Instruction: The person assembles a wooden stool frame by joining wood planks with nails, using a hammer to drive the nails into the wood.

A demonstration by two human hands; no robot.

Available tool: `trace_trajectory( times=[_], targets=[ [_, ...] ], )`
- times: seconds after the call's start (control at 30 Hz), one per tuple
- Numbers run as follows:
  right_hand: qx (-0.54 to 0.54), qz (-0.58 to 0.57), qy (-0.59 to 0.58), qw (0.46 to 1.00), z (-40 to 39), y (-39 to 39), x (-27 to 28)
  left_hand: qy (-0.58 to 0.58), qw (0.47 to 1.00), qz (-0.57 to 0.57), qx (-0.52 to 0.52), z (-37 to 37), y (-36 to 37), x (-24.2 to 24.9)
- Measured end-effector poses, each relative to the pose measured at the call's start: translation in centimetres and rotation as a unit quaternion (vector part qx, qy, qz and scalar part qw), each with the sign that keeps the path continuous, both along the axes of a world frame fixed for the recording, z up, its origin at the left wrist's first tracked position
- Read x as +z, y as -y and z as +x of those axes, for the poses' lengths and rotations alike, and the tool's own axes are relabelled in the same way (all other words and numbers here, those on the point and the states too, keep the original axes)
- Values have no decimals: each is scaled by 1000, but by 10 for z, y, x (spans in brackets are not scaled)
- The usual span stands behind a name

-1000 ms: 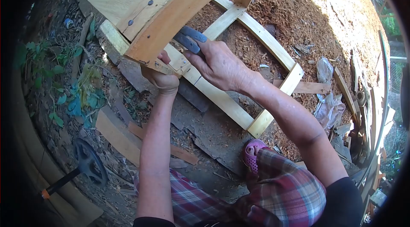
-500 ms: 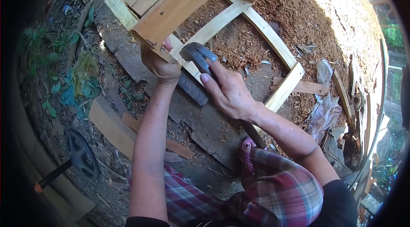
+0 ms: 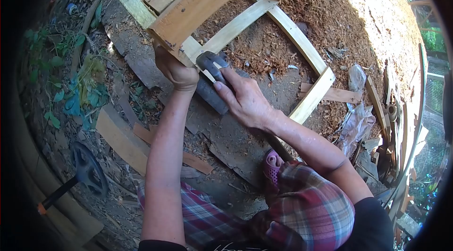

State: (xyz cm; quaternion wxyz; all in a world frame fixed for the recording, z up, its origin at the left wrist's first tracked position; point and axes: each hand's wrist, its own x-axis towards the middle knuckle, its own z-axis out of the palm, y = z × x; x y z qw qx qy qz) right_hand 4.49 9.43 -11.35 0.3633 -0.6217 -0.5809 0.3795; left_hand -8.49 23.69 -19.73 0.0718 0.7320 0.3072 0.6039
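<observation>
My left hand [image 3: 178, 71] is closed round the lower end of a brown wooden board [image 3: 188, 17] at the corner of a wooden frame [image 3: 240, 23]; its fingertips are hidden behind the wood. In my right hand [image 3: 247, 100] is a hammer [image 3: 212, 64] with a dark head, gripped close to the head, its handle running down toward my knee. The head lies against the frame's corner, beside a short pale piece of wood. Under the corner sits a dark block [image 3: 212, 96].
Sawdust [image 3: 264, 53] covers the ground inside the frame. Curved wood offcuts [image 3: 120, 140] and a black wheel-shaped handle [image 3: 88, 168] lie at the left. Clear plastic [image 3: 357, 126] and scrap wood are on the right. A pink shoe [image 3: 272, 166] shows near my knee.
My right hand and the hammer have moved slightly left, bringing the head closer to the frame's corner. My left hand keeps its grip with little movement.
</observation>
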Motion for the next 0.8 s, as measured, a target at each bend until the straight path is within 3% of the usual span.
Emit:
trace_trajectory(
  times=[0.07, 0.27, 0.3, 0.37, 0.43, 0.53, 0.63, 0.7, 0.77, 0.8],
  targets=[
    [11, -16, 9, 1000, 10, -2, -2, 110, 980, -102, -131, -3, -5, 3],
    [-11, 25, -9, 1000, 7, -2, 29, -39, 999, -3, 25, -1, 4, 1],
    [-10, 27, -8, 1000, 7, -3, 17, -38, 999, 0, 26, -1, 2, 1],
    [30, 12, 50, 998, 5, -11, -7, 65, 992, -50, -91, -1, -4, 6],
    [22, -12, 3, 1000, 10, -10, 5, 78, 990, -82, -87, 2, 0, 7],
    [-8, -8, 8, 1000, 12, -11, 28, 67, 997, -43, 0, 13, 5, 18],
    [-9, 19, -9, 1000, 6, -13, 25, -23, 1000, 20, 2, -1, 0, 6],
    [-13, 28, 31, 999, 13, -23, 4, -6, 1000, 4, -7, -1, 0, 5],
    [-57, -153, -112, 980, 24, -37, -9, 56, 993, -80, -69, -5, -2, -1],
    [-53, -159, -249, 954, 27, -43, -26, 54, 993, -81, -72, -4, 0, 1]
  ],
)
